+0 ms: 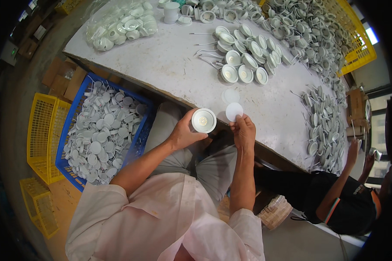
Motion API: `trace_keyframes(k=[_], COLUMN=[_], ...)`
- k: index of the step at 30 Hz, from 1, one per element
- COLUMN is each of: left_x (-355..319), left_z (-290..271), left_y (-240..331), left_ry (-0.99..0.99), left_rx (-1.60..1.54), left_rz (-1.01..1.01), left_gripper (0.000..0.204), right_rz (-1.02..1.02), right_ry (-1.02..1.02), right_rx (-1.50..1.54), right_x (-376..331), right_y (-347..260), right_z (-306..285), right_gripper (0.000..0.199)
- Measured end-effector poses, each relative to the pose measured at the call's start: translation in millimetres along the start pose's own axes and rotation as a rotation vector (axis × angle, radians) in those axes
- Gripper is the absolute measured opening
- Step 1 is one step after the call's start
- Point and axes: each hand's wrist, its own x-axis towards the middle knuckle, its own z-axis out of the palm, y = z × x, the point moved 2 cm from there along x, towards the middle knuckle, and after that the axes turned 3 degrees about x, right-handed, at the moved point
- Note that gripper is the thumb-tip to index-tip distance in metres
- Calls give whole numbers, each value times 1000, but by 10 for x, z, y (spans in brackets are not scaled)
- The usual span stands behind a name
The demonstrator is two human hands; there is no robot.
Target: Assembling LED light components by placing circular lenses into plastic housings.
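Gripping a round white lamp housing [203, 120] at frame centre, left hand [185, 134]; right hand [244, 130] fingers pinch a translucent white disc [234, 111].

Free room and obstacles, placed relative to the white table [170, 65]. Its near-left surface lay bare, giving open passage. A cluster of round lamp housings [244, 56] with wire clips blocked its middle; a denser heap [305, 30] covered its far right; a bagged lot [122, 24] occupied its far-left corner. Below its left edge, a blue crate of discs [102, 132] filled the floor. A stack of clear discs [230, 95] lay near its front edge.
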Motion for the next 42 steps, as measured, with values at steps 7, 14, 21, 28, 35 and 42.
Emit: trace_keyframes(k=[7, 14, 21, 28, 35, 42], left_x=[14, -9, -26, -34, -43, -55], left_z=[30, 44, 66, 75, 66, 68], left_y=[-13, 54, 144, 99, 77, 117], left_ry=[-58, -125, -163, -97, -87, -56], left_rx=[-39, -261, -290, -246, -229, -85], left_rz=[-14, -81, -102, -92, -75, -18], left_gripper=[82, 80, 68, 53, 49, 47], right_rz=[-99, -1152, -1181, -1167, -1141, -1143], right_ry=[69, -139, -270, -270, -279, -250], right_rx=[-169, -1114, -1240, -1222, -1251, -1289], right_x=[-279, -619, -700, -697, -709, -703], right_y=[85, 15, 146, 223, 233, 307], right_z=[70, 314, 392, 417, 427, 376], right_gripper=[12, 33, 45, 54, 56, 46])
